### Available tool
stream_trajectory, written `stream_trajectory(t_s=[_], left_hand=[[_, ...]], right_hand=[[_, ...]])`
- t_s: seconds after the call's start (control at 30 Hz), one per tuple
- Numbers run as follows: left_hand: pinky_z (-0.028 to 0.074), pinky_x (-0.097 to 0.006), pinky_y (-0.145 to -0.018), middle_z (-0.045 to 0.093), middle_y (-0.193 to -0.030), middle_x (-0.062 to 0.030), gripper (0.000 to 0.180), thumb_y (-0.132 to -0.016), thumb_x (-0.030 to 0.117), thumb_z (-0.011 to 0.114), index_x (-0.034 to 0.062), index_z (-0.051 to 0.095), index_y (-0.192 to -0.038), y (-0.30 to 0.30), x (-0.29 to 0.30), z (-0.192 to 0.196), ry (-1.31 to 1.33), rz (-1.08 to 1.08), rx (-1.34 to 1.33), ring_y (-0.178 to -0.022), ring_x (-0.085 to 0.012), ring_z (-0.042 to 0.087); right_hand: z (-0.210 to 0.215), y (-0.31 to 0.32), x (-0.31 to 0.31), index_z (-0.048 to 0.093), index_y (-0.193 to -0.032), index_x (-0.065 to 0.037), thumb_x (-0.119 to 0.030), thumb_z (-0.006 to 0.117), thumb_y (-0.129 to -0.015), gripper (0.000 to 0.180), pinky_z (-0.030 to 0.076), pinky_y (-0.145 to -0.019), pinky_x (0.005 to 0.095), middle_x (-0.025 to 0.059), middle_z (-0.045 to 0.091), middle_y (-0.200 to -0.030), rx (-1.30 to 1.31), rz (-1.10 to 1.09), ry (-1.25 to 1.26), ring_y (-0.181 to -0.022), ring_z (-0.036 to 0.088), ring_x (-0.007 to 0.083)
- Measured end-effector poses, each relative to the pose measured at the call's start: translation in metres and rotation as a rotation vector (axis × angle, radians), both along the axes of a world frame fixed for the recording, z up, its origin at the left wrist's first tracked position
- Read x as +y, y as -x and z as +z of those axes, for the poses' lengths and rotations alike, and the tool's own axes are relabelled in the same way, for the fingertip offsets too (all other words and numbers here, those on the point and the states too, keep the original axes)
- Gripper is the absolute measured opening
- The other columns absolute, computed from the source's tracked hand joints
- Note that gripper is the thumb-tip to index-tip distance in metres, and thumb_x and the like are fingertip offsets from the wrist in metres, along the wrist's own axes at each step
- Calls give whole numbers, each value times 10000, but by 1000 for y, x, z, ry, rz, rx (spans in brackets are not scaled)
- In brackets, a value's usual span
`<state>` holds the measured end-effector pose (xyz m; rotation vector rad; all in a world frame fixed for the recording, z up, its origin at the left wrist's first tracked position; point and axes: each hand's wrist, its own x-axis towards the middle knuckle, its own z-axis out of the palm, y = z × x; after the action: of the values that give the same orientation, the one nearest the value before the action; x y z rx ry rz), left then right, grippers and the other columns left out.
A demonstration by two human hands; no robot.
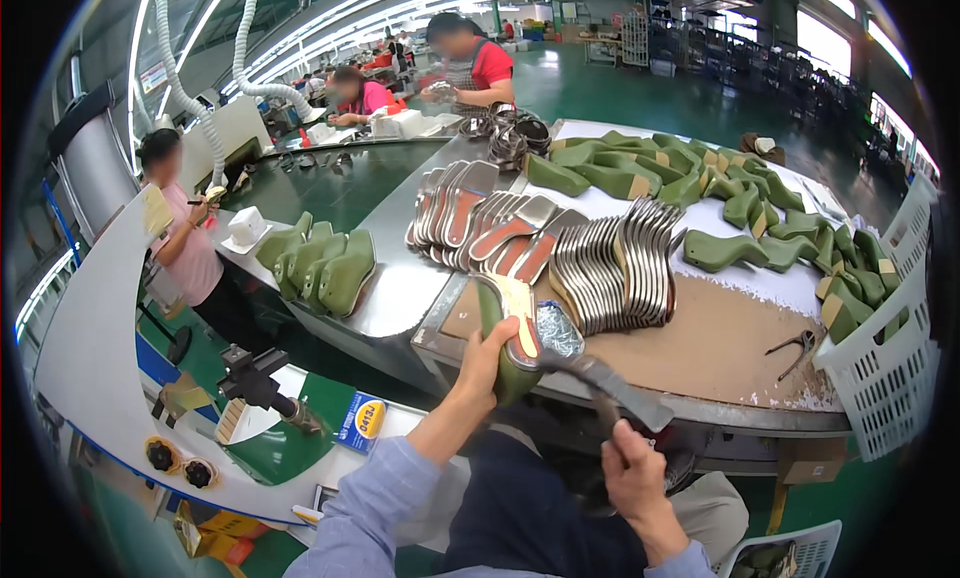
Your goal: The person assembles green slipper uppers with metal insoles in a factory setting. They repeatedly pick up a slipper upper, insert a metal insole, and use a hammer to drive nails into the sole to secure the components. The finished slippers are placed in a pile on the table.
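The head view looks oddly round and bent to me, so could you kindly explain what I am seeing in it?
Certainly. There is no robot here: a person wears a wide fisheye camera on the head, looking down, which is why straight edges curve. The forearms in blue sleeves are the wearer's own.

The left hand holds a green shoe form with a cream-and-reddish sole piece on it. The right hand grips a hammer-like tool, somewhat blurred.

On the workbench are stacked sole-shaped pieces, small silvery bits, pincers and many more green forms. A white basket stands at the right. Other people are working farther back.
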<state>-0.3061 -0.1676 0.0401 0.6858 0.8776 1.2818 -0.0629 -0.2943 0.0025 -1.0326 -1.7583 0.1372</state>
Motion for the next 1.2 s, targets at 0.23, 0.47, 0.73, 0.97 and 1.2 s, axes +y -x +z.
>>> stream_trajectory(t_s=[0.23, 0.47, 0.73, 0.97, 1.2], left_hand=[[523, -327, -911, 622, -1189, -151, 737, -858, 339, 780, -52, 449, -1387, 3, -11, 3, -186, 135, 225, -1063, -206, 634], [454, -363, -1036, 598, -1286, -167, 895, -768, 376, 860, -54, 442, -1433, 24, -6, 19, -304, 114, 509, -1168, -238, 592], [538, -490, -910, 575, -1217, -195, 919, -621, 478, 883, 178, 523, -1412, 173, 66, 29, -99, 435, 1969, -1108, -382, 622], [474, -489, -946, 526, -1248, -193, 643, -793, 212, 809, 121, 536, -1369, 218, 112, -31, -117, 361, 2201, -1176, -416, 533], [538, -382, -885, 708, -1105, -172, 402, -884, 147, 757, 9, 646, -1245, 30, 122, -11, -933, 212, 1491, -1019, -301, 693]], right_hand=[[22, -9, -22, 421, -1447, -14, -27, 671, -959, 548, 509, -672, 254, 98, 671, -907, 385, 115, 219, -722, 594, 101], [45, -22, -13, 564, -1378, -29, -15, 697, -913, 483, 547, -940, 383, 260, 670, -1246, 129, -8, 425, -1106, 699, 355], [29, -160, 11, 613, -1292, -58, -6, 674, -863, 437, 512, -897, 456, 210, 669, -1160, -201, -672, 414, -1059, 657, 401], [-41, -233, 52, 651, -1213, -82, -67, 669, -842, 372, 461, -859, 484, 167, 638, -1024, -599, -918, 385, -1046, 592, 371], [-10, -157, 129, 662, -1215, -25, -234, 653, -932, 352, 505, -948, 462, 211, 664, -1146, -129, -481, 380, -1078, 637, 380]])
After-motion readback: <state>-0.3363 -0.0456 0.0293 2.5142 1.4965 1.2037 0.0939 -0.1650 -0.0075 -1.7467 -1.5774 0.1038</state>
